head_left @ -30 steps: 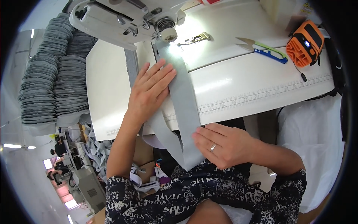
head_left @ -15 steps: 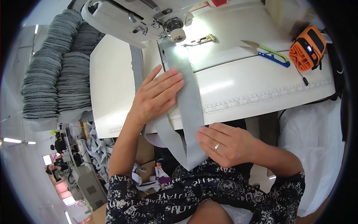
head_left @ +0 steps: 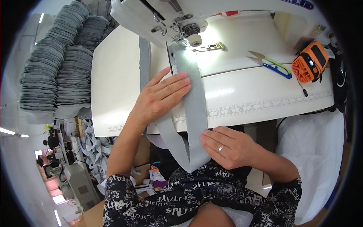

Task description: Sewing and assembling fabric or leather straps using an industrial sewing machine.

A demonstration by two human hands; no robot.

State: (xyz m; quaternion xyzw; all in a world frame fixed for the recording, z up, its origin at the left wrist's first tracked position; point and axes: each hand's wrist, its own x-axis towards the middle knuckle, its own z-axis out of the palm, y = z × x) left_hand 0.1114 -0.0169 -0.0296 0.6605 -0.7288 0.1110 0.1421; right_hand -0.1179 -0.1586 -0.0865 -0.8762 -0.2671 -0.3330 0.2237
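Observation:
A long grey fabric strip [head_left: 196,102] runs from beneath the head of the white sewing machine [head_left: 162,20] toward me, over the table's front edge, and loops back up on the left. My left hand [head_left: 160,96] lies flat on the strip below the needle area, fingers stretched out and thumb apart. Needle and presser foot are hard to make out in the lamp's glare. Nearer to me, my right hand [head_left: 228,147], with a ring on one finger, pinches the strip's right edge just off the table. Its thumb is hidden.
Thread snips [head_left: 272,66] and an orange-black device [head_left: 310,62] with a short cord lie at the right on the white table [head_left: 242,89]. Stacks of grey fabric pieces [head_left: 41,75] rise at the left. White plastic sheeting [head_left: 306,159] hangs at the right. People work far left.
The view has shifted slightly, so the machine sits a little farther right and lower in the picture. Both hands keep nearly the same places on the strip.

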